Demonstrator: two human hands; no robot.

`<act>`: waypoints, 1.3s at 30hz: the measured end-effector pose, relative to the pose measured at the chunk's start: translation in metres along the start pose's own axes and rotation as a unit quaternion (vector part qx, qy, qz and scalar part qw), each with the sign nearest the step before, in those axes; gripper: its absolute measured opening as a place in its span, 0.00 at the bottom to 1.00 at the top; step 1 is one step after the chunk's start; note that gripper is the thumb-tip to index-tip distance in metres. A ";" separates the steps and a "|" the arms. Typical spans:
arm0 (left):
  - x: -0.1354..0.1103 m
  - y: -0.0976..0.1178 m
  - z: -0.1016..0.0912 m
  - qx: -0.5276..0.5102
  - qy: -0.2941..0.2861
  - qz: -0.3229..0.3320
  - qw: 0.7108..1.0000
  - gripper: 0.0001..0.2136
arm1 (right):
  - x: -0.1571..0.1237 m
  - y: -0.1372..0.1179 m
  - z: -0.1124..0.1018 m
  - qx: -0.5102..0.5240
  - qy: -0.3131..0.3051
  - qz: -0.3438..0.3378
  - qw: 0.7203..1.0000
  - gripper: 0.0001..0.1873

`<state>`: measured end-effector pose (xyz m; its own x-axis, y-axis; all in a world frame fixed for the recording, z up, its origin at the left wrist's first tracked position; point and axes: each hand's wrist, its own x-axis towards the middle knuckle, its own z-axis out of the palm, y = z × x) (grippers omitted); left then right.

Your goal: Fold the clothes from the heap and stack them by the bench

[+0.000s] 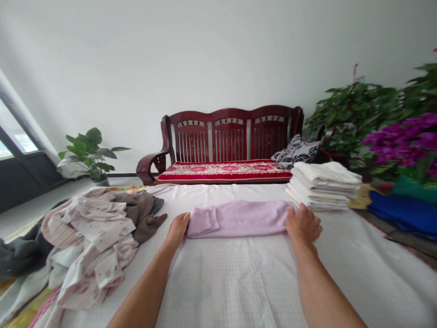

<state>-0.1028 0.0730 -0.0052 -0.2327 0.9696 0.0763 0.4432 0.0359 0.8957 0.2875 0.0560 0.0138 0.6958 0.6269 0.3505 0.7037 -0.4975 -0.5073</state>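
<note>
1. From my remote seat: left hand (179, 228) nearly closed, pinching one end of the lilac garment (244, 218); right hand (302, 224) curled, gripping the other.
2. Garment lies between them, a long folded strip on the white sheet (232, 282).
3. I judge folding in hand; the next move calls for even, level control at both ends.
4. Outward: loose clothes (99, 232) left, folded white stack (324, 187) right, wooden bench (228, 141) beyond.

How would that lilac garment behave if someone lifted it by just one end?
The lilac garment would probably droop, since its finely textured cloth looks soft. It seems likely to be light, as it lies in a low, flat strip. Its folds might slip open, as nothing visible fastens them.
</note>
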 end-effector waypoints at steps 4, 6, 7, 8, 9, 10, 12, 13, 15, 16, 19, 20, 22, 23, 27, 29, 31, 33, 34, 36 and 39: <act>0.003 0.003 0.004 0.009 -0.016 0.008 1.000 0.17 | 0.004 0.007 0.005 -0.021 -0.047 0.007 0.999 0.28; 0.003 0.003 0.008 0.014 -0.010 0.009 1.000 0.16 | 0.004 0.007 0.007 -0.017 -0.039 0.001 0.999 0.27; 0.003 0.003 0.009 0.016 -0.005 0.009 1.000 0.15 | 0.003 0.007 0.008 -0.009 -0.035 -0.001 0.999 0.26; 0.003 0.003 0.010 0.017 0.003 0.009 1.000 0.15 | 0.003 0.006 0.009 0.006 -0.031 0.000 1.000 0.26; 0.003 0.003 0.011 0.017 0.011 0.009 1.000 0.14 | 0.003 0.005 0.009 0.027 -0.025 0.004 0.999 0.25; 0.003 0.002 0.012 0.018 0.020 0.010 1.000 0.14 | 0.004 0.004 0.010 0.055 -0.015 0.007 0.998 0.25; 0.004 0.002 0.009 0.019 0.038 0.012 0.999 0.14 | 0.006 0.001 0.013 0.131 0.012 0.011 0.991 0.25; 0.007 0.002 0.006 0.022 0.047 0.014 0.999 0.13 | 0.008 0.000 0.015 0.178 0.026 0.012 0.984 0.25; 0.013 0.000 -0.005 0.033 0.066 0.019 0.997 0.12 | 0.010 -0.005 0.020 0.281 0.051 0.003 0.958 0.26; 0.017 -0.002 -0.012 0.042 0.077 0.021 0.996 0.11 | 0.010 -0.008 0.023 0.332 0.062 -0.002 0.941 0.27; 0.027 -0.010 -0.037 0.078 0.112 0.019 0.990 0.10 | 0.007 -0.018 0.035 0.444 0.067 -0.021 0.893 0.30; 0.028 -0.014 -0.044 0.092 0.122 0.014 0.988 0.10 | 0.004 -0.021 0.039 0.460 0.050 -0.026 0.886 0.31; 0.028 -0.022 -0.053 0.116 0.137 -0.001 0.984 0.11 | 0.000 -0.022 0.047 0.451 -0.006 -0.032 0.892 0.32; 0.027 -0.025 -0.055 0.128 0.144 -0.007 0.981 0.13 | -0.002 -0.022 0.050 0.428 -0.033 -0.036 0.903 0.32; 0.019 -0.029 -0.051 0.235 0.188 0.049 0.953 0.19 | -0.005 -0.013 0.054 0.292 -0.044 -0.057 0.954 0.31; 0.016 -0.026 -0.045 0.305 0.187 0.111 0.927 0.19 | -0.006 -0.011 0.052 0.241 -0.017 -0.082 0.967 0.30; 0.013 -0.022 -0.038 0.354 0.164 0.157 0.907 0.19 | -0.008 -0.011 0.049 0.198 -0.009 -0.107 0.974 0.29; 0.008 -0.020 -0.029 0.390 0.122 0.189 0.893 0.20 | -0.011 -0.013 0.046 0.160 -0.022 -0.123 0.979 0.27; 0.006 -0.020 -0.024 0.405 0.093 0.207 0.886 0.20 | -0.013 -0.014 0.046 0.142 -0.028 -0.130 0.981 0.26; 0.000 -0.022 -0.015 0.431 0.036 0.244 0.868 0.22 | -0.016 -0.016 0.046 0.110 -0.030 -0.145 0.983 0.24; -0.007 -0.027 -0.007 0.446 0.005 0.270 0.853 0.26 | -0.019 -0.017 0.047 0.069 -0.009 -0.182 0.981 0.22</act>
<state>-0.1193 0.0639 -0.0271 0.2082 0.9010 0.3806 0.9699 -0.2403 0.0384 0.2557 0.0806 -0.0208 0.3992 0.7592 0.5141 0.8774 -0.1536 -0.4545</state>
